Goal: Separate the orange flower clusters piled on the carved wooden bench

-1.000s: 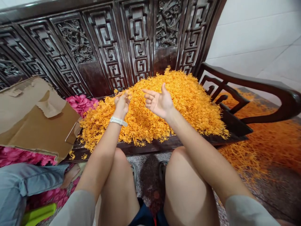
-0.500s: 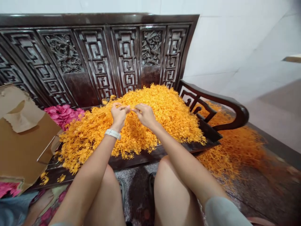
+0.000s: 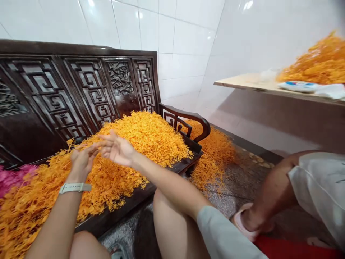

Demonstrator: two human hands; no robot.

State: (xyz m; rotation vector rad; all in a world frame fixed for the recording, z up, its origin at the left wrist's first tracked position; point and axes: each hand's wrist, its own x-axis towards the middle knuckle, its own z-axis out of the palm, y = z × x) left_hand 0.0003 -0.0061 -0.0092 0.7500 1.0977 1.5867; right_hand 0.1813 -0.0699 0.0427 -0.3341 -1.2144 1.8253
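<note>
A large heap of orange-yellow artificial flower sprigs (image 3: 151, 135) covers the seat of a dark carved wooden bench (image 3: 129, 99). Over the heap, my left hand (image 3: 81, 162), with a pale watch (image 3: 75, 187) at its wrist, has its fingers drawn together in a pinch. Whatever lies between those fingertips is too small to make out against the orange. Close beside it, my right hand (image 3: 118, 149) is turned partly palm up, thumb lifted and fingers stretched toward the left fingertips. Nothing shows in its palm.
The bench's curved armrest (image 3: 201, 124) borders the heap on the right. More orange sprigs (image 3: 215, 154) lie on the floor beyond. A wooden tabletop (image 3: 242, 83) holds another orange pile (image 3: 320, 64) and a white packet (image 3: 298, 86). At right is another person's leg (image 3: 272, 190). Pink flowers (image 3: 16, 178) lie at left.
My view has swung right, bringing the tabletop and another person's leg into sight; the cardboard has left it. My right hand has gone from a pinch to stretched fingers.
</note>
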